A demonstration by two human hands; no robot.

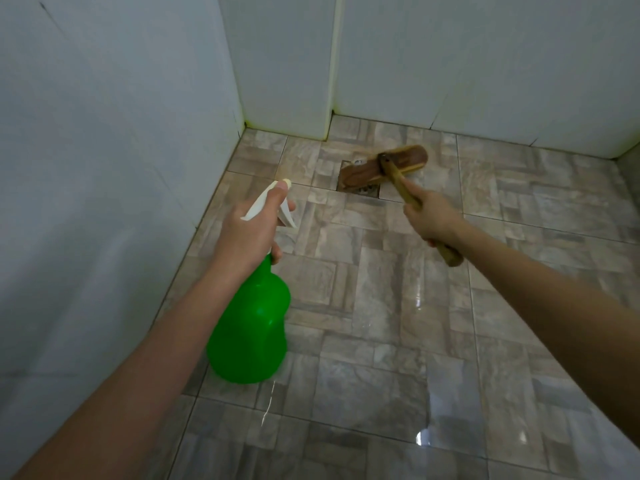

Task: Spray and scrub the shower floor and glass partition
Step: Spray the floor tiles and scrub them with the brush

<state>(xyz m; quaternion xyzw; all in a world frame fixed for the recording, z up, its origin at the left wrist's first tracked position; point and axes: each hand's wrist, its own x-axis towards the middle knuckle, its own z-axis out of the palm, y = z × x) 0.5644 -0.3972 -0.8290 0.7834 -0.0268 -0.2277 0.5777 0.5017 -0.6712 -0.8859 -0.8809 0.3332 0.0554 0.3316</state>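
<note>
My left hand grips the neck of a green spray bottle with a white trigger head, its nozzle pointing toward the far floor. My right hand grips the wooden handle of a scrub brush. The brown brush head lies on the grey tiled shower floor, partly over the square floor drain near the back wall. The handle's end sticks out behind my right hand. No glass partition shows clearly.
White tiled walls close in the left and the back, with a projecting corner just behind the drain. The floor looks wet and reflective near me, and extends to the right.
</note>
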